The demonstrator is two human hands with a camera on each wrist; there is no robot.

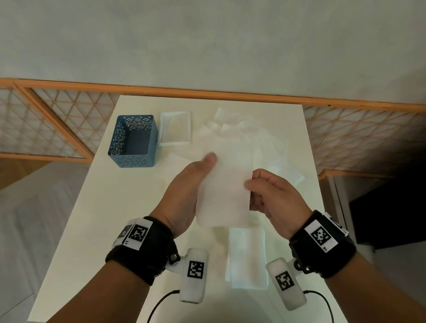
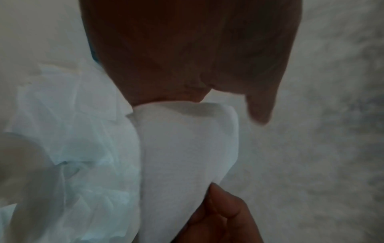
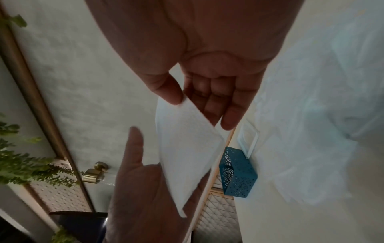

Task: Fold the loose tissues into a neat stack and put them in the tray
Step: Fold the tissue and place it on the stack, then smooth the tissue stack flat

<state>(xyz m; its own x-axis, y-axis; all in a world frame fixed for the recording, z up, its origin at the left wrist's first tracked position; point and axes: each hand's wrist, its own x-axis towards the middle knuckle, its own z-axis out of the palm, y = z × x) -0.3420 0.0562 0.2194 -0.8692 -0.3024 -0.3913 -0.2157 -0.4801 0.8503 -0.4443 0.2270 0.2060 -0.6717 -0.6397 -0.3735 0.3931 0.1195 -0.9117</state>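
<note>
Above the table's middle, both hands hold up one white tissue (image 1: 223,195). My left hand (image 1: 198,180) lies flat under its left side, and the thumb (image 2: 259,106) stands apart from the sheet. The tissue hides the left fingers. My right hand (image 1: 262,190) pinches the tissue's right edge between thumb (image 3: 166,92) and fingers. Loose tissues (image 1: 229,126) lie crumpled at the back of the white table (image 1: 93,233). A pile of folded tissues (image 1: 247,260) lies near the front edge, below the hands. The clear white tray (image 1: 175,128) sits at the back, left of the loose tissues.
A blue perforated basket (image 1: 134,142) stands just left of the tray, touching it. A wooden lattice rail (image 1: 49,116) runs behind the table. A dark cabinet (image 1: 404,205) is to the right. Cables hang from both wrist cameras at the table's front edge.
</note>
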